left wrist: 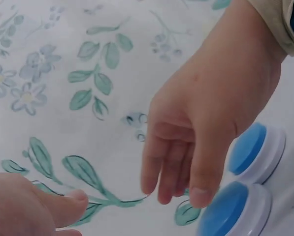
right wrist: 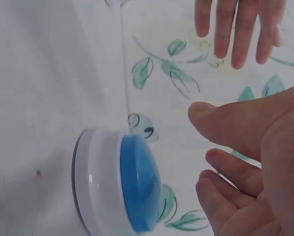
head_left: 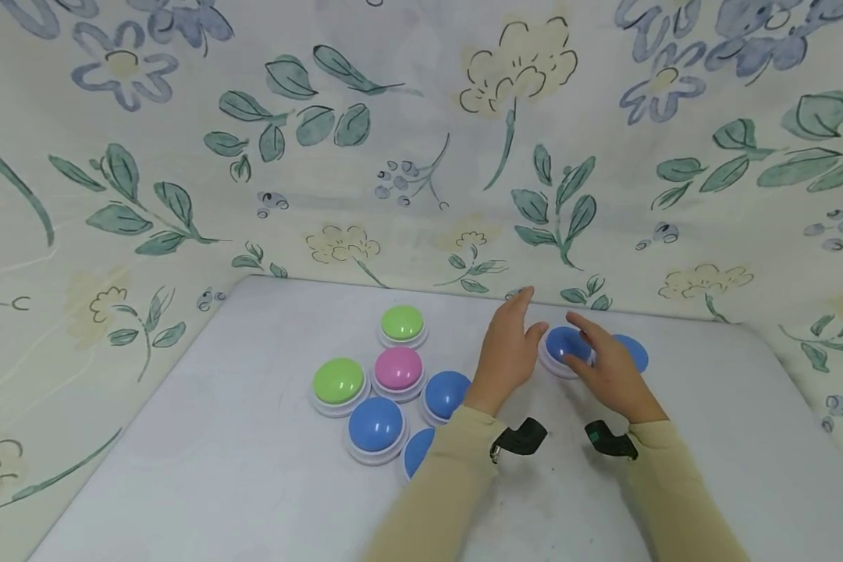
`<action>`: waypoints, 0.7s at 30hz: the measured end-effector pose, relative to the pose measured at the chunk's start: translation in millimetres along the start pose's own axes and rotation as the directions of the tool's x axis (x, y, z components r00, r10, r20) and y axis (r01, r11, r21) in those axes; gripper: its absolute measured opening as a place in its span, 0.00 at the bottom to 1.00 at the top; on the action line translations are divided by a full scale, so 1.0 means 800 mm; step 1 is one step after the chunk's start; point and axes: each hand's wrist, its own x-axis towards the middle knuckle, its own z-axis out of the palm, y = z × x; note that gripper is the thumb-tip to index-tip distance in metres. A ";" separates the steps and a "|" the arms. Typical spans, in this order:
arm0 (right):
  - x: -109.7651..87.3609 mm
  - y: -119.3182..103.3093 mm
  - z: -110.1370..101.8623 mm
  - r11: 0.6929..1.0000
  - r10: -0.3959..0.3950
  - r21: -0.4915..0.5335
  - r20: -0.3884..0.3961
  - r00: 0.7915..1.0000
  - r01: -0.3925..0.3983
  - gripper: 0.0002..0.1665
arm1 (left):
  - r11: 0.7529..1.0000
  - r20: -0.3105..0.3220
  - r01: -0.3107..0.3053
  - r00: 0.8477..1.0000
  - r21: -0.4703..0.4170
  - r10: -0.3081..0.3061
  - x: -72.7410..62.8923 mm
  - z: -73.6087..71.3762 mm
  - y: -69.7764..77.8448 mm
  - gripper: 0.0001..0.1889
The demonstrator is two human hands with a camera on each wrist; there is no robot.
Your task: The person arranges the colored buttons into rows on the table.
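In the head view my left hand (head_left: 507,351) hovers over the table, thumb apart from the fingers, holding nothing. Part of this left hand (left wrist: 28,209) shows at the lower left of the left wrist view. My right hand (head_left: 614,375) hangs with loosely bent fingers over a blue dome push button (head_left: 563,343) on a white round base, partly hiding it. In the right wrist view, the right hand (right wrist: 270,167) is apart from the blue button (right wrist: 142,182). Behind it is a second blue push button (head_left: 634,353), partly covered by the hand.
Left of the hands stands a cluster of dome buttons: green ones (head_left: 402,322), a pink one (head_left: 398,368) and several blue ones (head_left: 375,425). My left sleeve (head_left: 449,476) covers part of one. A flower-patterned cloth (head_left: 421,117) rises behind the white table (head_left: 204,453).
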 end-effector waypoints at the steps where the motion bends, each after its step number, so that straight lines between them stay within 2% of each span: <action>1: 0.000 -0.002 0.000 1.000 -0.006 0.003 -0.006 1.000 0.006 0.38 | 1.000 -0.001 -0.005 1.000 0.002 0.005 -0.001 -0.005 0.000 0.28; 6: 0.005 -0.015 0.007 0.998 0.012 0.055 -0.033 0.999 -0.010 0.37 | 0.998 0.001 -0.025 1.000 0.050 0.025 -0.002 -0.033 -0.004 0.28; 12: 0.016 -0.031 0.024 0.991 0.014 0.131 -0.028 1.000 -0.011 0.37 | 0.986 0.013 -0.067 0.998 0.151 0.066 0.000 -0.067 -0.021 0.28; 21: 0.031 -0.053 0.039 0.989 -0.009 0.148 -0.017 1.000 0.011 0.37 | 0.977 -0.001 -0.048 0.999 0.208 0.049 -0.001 -0.101 -0.043 0.29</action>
